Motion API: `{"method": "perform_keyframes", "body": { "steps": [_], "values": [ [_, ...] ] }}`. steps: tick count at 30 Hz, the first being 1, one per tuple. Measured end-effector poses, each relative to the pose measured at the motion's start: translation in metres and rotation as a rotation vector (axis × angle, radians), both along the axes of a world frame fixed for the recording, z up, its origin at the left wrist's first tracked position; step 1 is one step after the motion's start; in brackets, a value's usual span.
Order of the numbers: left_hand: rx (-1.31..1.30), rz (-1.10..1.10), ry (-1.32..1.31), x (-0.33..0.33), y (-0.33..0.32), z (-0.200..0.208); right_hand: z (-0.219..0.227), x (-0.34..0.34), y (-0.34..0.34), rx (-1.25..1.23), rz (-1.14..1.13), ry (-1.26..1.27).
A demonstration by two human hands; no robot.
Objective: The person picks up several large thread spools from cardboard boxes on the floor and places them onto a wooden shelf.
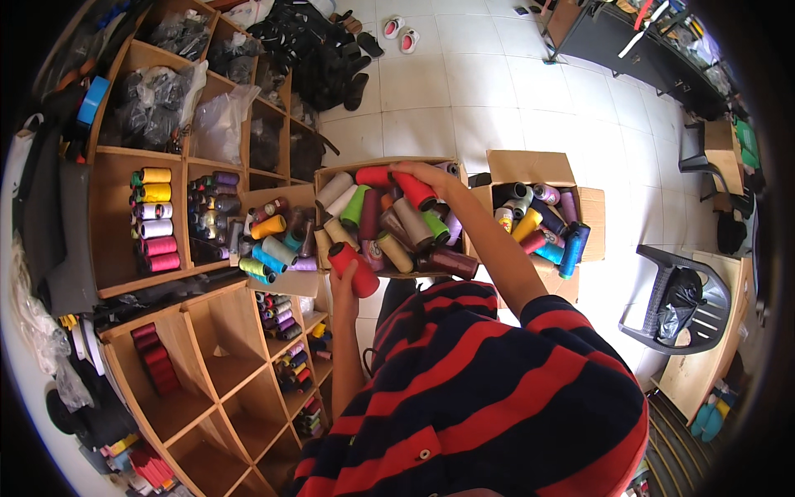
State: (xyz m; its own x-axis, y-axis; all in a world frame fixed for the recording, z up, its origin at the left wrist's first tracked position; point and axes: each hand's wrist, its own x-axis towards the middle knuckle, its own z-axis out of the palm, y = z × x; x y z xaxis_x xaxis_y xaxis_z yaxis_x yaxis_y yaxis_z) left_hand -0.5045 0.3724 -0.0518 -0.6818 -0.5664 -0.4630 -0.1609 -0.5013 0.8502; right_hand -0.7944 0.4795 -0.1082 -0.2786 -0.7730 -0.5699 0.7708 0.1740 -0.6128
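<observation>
My left hand (345, 281) is closed round a red thread spool (362, 273) beside the near left corner of an open cardboard box (448, 165). Over the far side of that box my right hand (419, 176) grips a second red spool (412, 191), tilted among the others. Another red spool (373, 176) lies just left of it, against the far wall. Loose spools fill the box, among them a green one (354, 207), a grey one (412, 221) and a beige one (395, 251).
More spools crowd a cardboard box (527, 167) on the right and a smaller box (291, 201) on the left. Wooden shelves (217, 402) run along my left, some cubbies holding stacked spools. A black plastic chair (709, 323) stands at right; shoes (400, 31) lie on the tiled floor.
</observation>
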Motion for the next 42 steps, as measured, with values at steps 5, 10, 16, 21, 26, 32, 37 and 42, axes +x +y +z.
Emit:
{"method": "perform_keyframes", "body": {
  "steps": [5,10,16,21,26,32,37,42],
  "values": [
    [-0.055,-0.034,0.03,-0.014,-0.003,0.021,0.043,-0.005,-0.007,0.056,0.046,0.306],
    [-0.13,-0.111,0.065,-0.009,-0.014,0.026,0.064,-0.016,-0.011,-0.04,0.06,0.572],
    [-0.208,-0.156,0.086,-0.001,-0.024,0.05,0.126,-0.004,-0.009,-0.157,0.166,0.614],
    [-0.389,-0.227,0.26,-0.009,-0.045,0.065,0.159,0.038,-0.029,-0.28,0.411,0.688],
    [0.042,-0.308,0.425,0.015,-0.052,0.064,0.18,0.091,-0.054,-0.389,0.466,0.732],
    [0.151,-0.14,0.621,0.08,-0.05,0.06,0.201,0.152,-0.079,-0.401,0.556,0.956],
    [0.116,0.071,0.788,0.159,-0.056,0.077,0.193,0.224,-0.102,-0.341,0.315,0.908],
    [0.012,0.31,0.898,0.256,-0.067,0.077,0.177,0.298,-0.138,-0.266,0.282,0.205]
  ]
}}
